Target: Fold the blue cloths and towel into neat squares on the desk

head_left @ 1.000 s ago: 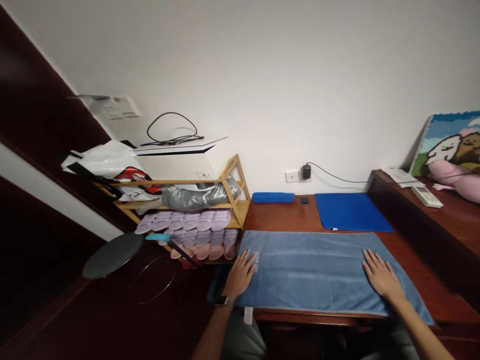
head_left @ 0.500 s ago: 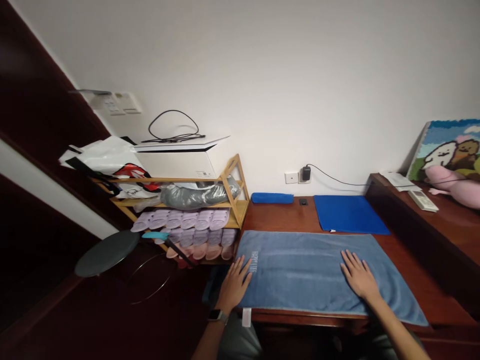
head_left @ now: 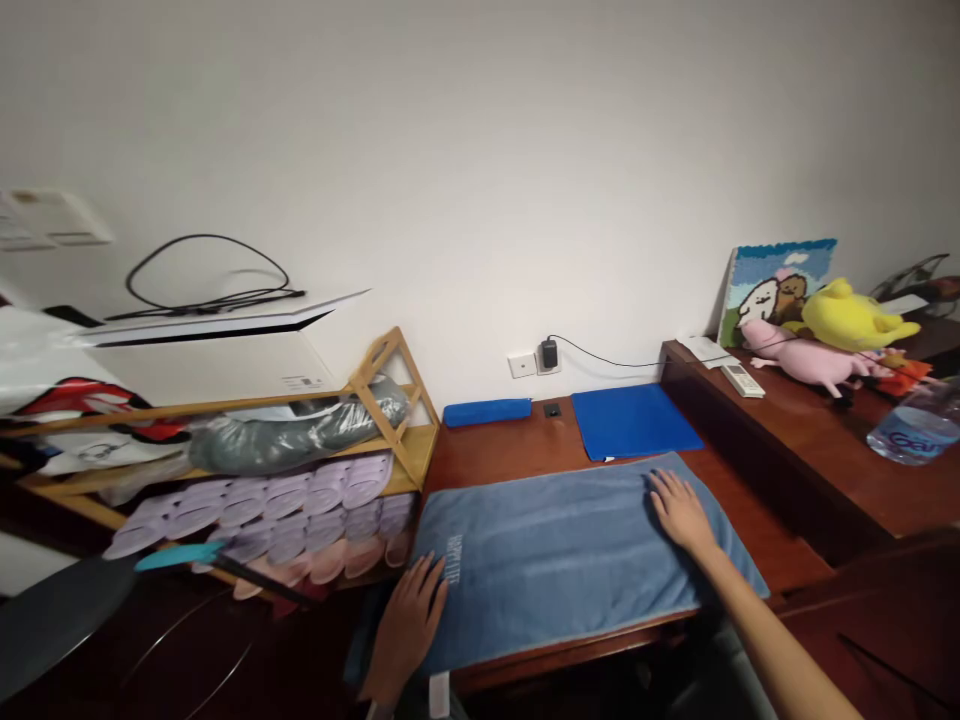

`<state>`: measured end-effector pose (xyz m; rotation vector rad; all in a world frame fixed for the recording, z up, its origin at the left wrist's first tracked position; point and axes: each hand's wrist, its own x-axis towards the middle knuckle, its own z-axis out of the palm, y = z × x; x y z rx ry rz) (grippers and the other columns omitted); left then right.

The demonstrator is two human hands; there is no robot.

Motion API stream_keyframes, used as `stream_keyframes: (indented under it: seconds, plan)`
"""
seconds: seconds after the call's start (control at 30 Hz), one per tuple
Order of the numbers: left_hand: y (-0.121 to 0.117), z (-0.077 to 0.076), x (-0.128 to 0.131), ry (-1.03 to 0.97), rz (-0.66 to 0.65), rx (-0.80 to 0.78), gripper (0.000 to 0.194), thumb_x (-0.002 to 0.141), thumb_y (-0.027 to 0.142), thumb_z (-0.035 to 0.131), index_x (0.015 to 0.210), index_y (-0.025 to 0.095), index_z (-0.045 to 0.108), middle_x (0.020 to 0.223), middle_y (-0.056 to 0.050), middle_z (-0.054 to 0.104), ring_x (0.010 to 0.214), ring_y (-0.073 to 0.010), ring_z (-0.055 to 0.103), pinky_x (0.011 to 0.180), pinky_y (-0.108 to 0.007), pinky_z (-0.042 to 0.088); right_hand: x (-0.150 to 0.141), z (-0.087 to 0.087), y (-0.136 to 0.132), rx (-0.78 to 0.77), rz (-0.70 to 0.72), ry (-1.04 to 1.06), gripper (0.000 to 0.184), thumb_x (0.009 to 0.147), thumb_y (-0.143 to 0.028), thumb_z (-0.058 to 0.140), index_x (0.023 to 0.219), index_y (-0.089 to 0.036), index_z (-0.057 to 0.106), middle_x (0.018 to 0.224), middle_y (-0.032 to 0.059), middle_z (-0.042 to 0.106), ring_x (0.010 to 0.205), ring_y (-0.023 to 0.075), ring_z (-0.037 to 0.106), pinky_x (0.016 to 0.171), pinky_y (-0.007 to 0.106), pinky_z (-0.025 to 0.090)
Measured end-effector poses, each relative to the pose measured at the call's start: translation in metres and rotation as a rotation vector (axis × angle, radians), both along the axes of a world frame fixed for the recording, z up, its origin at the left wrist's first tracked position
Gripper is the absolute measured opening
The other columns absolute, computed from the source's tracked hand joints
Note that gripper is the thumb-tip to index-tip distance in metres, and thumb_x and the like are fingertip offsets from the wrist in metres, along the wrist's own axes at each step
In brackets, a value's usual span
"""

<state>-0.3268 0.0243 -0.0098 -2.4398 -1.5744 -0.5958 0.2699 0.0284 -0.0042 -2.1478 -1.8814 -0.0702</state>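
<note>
A blue-grey towel [head_left: 547, 555] with pale lettering near its left end lies spread over the reddish-brown desk [head_left: 495, 455]. Its white label hangs past the front edge. On the towel's left edge rests my left hand [head_left: 409, 615], palm down with the fingers stretched out. Flat on the towel's right part is my right hand [head_left: 681, 510], fingers a little spread. Neither hand grips anything. Behind the towel lie a flat blue cloth [head_left: 634, 420] on the right and a narrow folded blue cloth [head_left: 487, 411] on the left, by the wall.
A wooden rack [head_left: 416, 455] with rows of slippers [head_left: 285, 495] and a white box [head_left: 217, 360] stands left. On the raised surface at right are a remote [head_left: 742, 381], pink plush toy [head_left: 799, 362], yellow plush toy [head_left: 855, 318] and bottle [head_left: 911, 435]. A charger [head_left: 549, 352] sits in the wall socket.
The view has turned right, bringing the yellow plush toy and bottle into sight. Both hands still lie flat on the towel, the right one now nearer its far edge.
</note>
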Motion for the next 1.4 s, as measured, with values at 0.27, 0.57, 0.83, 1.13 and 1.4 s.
stream_keyframes:
  seconds: [0.27,0.57,0.83,1.13,1.4]
  plan:
    - [0.111,0.025,0.037,0.036,-0.049,-0.104,0.050,0.105,0.040,0.038,0.144,0.020,0.063,0.153,-0.012,0.059,0.143,-0.0293,0.054,0.118,-0.052,0.045,-0.047,0.008,0.058,-0.117,0.117,0.139,0.060,0.106,-0.041,0.029,0.161,-0.022,0.043,0.167,0.0069,0.040,0.157,0.0261,0.031,0.128,0.051,0.024]
    - [0.135,-0.006,0.025,0.080,0.128,-0.163,0.057,0.104,0.043,0.036,0.155,0.021,0.052,0.162,-0.014,0.048,0.149,-0.0339,0.045,0.120,-0.055,0.039,0.071,-0.029,0.040,-0.209,-0.196,0.049,0.068,0.104,-0.048,0.021,0.166,-0.022,0.032,0.172,0.0029,0.030,0.159,0.0254,0.025,0.129,0.049,0.022]
    - [0.129,0.001,0.032,0.092,0.248,-0.113,0.059,0.103,0.043,0.034,0.150,0.016,0.057,0.156,-0.018,0.055,0.145,-0.0357,0.049,0.117,-0.054,0.041,0.080,-0.018,0.043,-0.188,-0.213,0.152,0.069,0.102,-0.059,0.025,0.162,-0.029,0.041,0.170,0.0022,0.036,0.155,0.0307,0.033,0.123,0.055,0.031]
    - [0.093,0.046,0.120,-0.054,0.062,0.057,0.040,0.101,0.027,0.038,0.120,0.014,0.071,0.120,-0.017,0.073,0.117,-0.0315,0.065,0.106,-0.048,0.049,0.125,-0.013,0.066,-0.104,-0.250,0.489,0.053,0.096,-0.056,0.037,0.129,-0.037,0.074,0.156,-0.0018,0.056,0.140,0.0293,0.052,0.119,0.052,0.038]
    - [-0.067,0.045,0.451,-0.114,-0.803,-0.408,0.024,0.089,0.042,0.073,0.104,0.023,0.073,0.094,-0.016,0.071,0.097,-0.0351,0.064,0.082,-0.051,0.050,0.125,-0.019,0.067,-0.008,-0.201,0.702,0.049,0.097,-0.047,0.040,0.123,-0.030,0.078,0.145,0.0005,0.067,0.143,0.0263,0.051,0.125,0.051,0.030]
